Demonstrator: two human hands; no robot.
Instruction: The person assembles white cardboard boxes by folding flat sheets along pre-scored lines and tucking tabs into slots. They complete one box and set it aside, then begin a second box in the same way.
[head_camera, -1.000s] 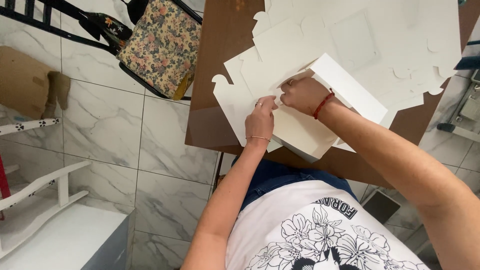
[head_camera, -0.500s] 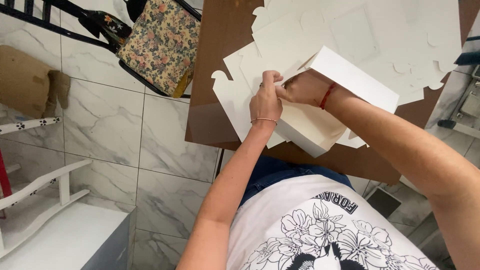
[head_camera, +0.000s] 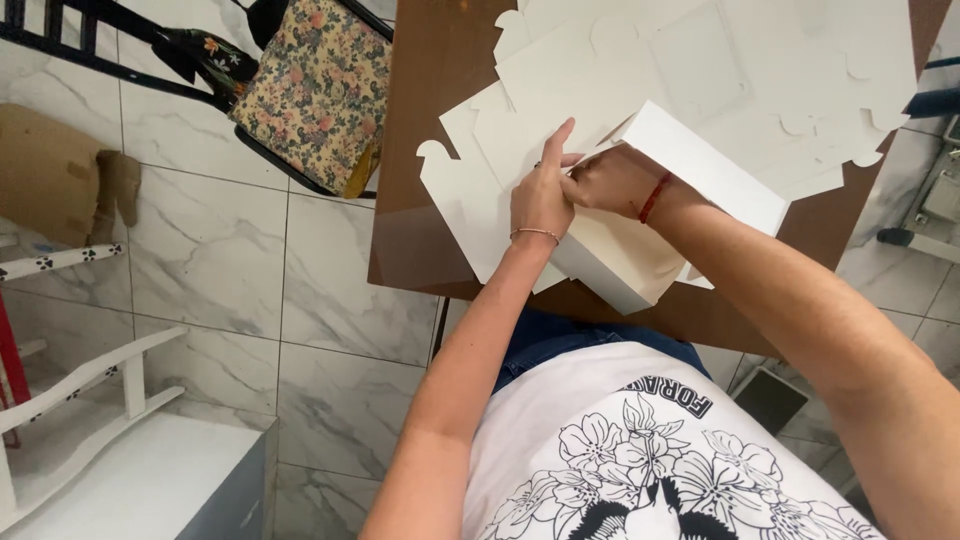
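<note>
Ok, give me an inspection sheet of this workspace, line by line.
Surface: brown table, mostly covered by card.
Job's things: half-folded white box at the near edge; flat white blanks stacked behind.
Clutter: nothing seen.
Hands: left hand flat on the box with fingers stretched; right hand pressing a flap beside it.
Cables: nothing seen.
Surroundings: marble-tiled floor, floral chair cushion, white wooden furniture.

White cardboard box on a brown table — floral-patterned cushion, grey-veined marble floor tiles.
</note>
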